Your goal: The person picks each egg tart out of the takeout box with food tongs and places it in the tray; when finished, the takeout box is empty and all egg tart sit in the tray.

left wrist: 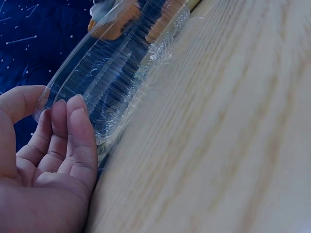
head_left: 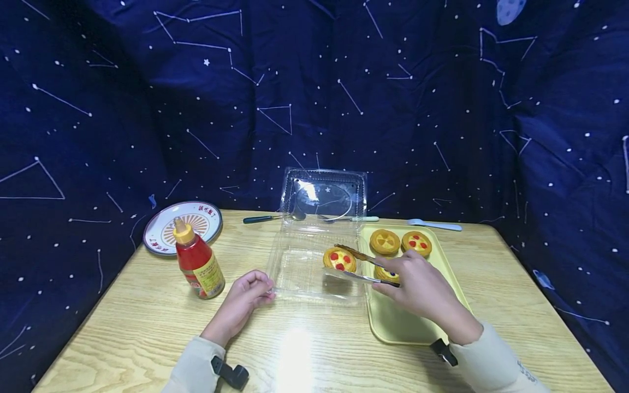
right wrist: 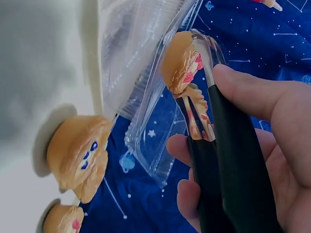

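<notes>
On the wooden surface [head_left: 314,349], a clear plastic clamshell container [head_left: 314,262] lies open, its lid standing upright against the star-patterned blue cloth [head_left: 314,98] behind it. The right hand [head_left: 422,289] is curled round a pair of black-handled tongs [head_left: 363,267], and the tong tips clasp a small tart with red dots [head_left: 339,259], which sits in the right part of the container's tray. From the right wrist view the same tart [right wrist: 182,63] shows pinched between the tong tips, with the fingers [right wrist: 252,97] wrapped about the handles.

The left hand [head_left: 248,297] rests on the surface at the container's near left corner; its fingers [left wrist: 73,131] are loosely bent and touch the clear rim [left wrist: 112,82], the thumb lying along the edge. Whether it truly pinches the rim cannot be told.

Just right of the container lies a pale yellow tray [head_left: 413,322], carrying three more tarts: one with a plain yellow top [head_left: 384,241], one with red dots [head_left: 416,242], and one with blue dots [head_left: 385,273] partly hidden behind the right hand.

Left of the left hand stands a red sauce bottle with a yellow cap [head_left: 197,259], and beyond it a round patterned plate [head_left: 183,226]. Along the far edge lie a dark-handled spoon [head_left: 270,218], a second utensil with a pale handle [head_left: 351,218], and a light fork [head_left: 434,224].
</notes>
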The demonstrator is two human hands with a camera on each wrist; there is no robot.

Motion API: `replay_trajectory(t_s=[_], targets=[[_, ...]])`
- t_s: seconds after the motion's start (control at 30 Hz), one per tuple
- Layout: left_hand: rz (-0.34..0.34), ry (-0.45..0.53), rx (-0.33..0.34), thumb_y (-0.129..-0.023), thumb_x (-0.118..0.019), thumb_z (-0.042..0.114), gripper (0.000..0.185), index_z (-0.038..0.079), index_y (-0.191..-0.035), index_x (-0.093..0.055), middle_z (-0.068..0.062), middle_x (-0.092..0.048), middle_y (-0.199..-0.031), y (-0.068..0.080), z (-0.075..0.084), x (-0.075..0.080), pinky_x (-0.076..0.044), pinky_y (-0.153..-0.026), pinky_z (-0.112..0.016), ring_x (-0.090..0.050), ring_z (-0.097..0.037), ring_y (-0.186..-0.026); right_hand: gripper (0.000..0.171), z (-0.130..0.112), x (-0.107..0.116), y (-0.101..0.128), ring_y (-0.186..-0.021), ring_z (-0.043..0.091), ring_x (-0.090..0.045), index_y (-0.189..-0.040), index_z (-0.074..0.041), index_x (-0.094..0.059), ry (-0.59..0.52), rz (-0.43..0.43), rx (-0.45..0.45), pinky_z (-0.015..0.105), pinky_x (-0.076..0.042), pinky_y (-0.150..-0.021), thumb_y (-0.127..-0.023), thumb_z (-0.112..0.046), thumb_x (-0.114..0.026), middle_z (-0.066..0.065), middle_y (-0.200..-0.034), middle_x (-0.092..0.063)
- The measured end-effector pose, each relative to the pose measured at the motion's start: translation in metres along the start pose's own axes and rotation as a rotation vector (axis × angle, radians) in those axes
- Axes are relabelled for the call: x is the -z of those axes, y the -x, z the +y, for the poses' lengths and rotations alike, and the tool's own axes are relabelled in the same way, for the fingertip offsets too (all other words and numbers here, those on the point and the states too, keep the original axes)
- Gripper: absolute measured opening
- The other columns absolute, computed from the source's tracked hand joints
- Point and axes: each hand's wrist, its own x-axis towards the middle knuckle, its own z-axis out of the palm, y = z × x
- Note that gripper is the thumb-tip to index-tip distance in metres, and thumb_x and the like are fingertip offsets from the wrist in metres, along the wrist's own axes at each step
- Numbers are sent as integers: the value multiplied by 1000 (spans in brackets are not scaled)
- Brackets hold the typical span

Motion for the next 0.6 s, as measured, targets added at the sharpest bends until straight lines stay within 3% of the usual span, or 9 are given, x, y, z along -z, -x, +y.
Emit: replay_trajectory(t_s=[0.2,0.4,0.6], targets=[[14,13,1,-97,-58,6,3,4,-96,-55,-12,-60,-94,1,0,-1,-56,-81,-34,-64,-21,-84,52,9,5,10,-100,30,-59,-126,-20,-69,-10,13,-20,47,-53,-66,-80,-41,-81,7,-101,-72],[11,8,-10,-98,-54,2,5,6,-95,-56,-13,-61,-95,0,-2,-1,-56,-80,-34,-64,-21,-84,53,19,11,21,-102,30,-58,-127,-18,-68,-19,34,-60,52,-52,-75,-80,-40,-81,8,-107,-72],[6,4,-8,-98,-52,0,8,6,-95,-56,-13,-61,-96,-1,-1,0,-56,-81,-34,-64,-21,-85,56,32,23,31,-88,22,-55,-127,-13,-68,2,60,-98,41,-47,-63,-81,-43,-80,6,-104,-73]])
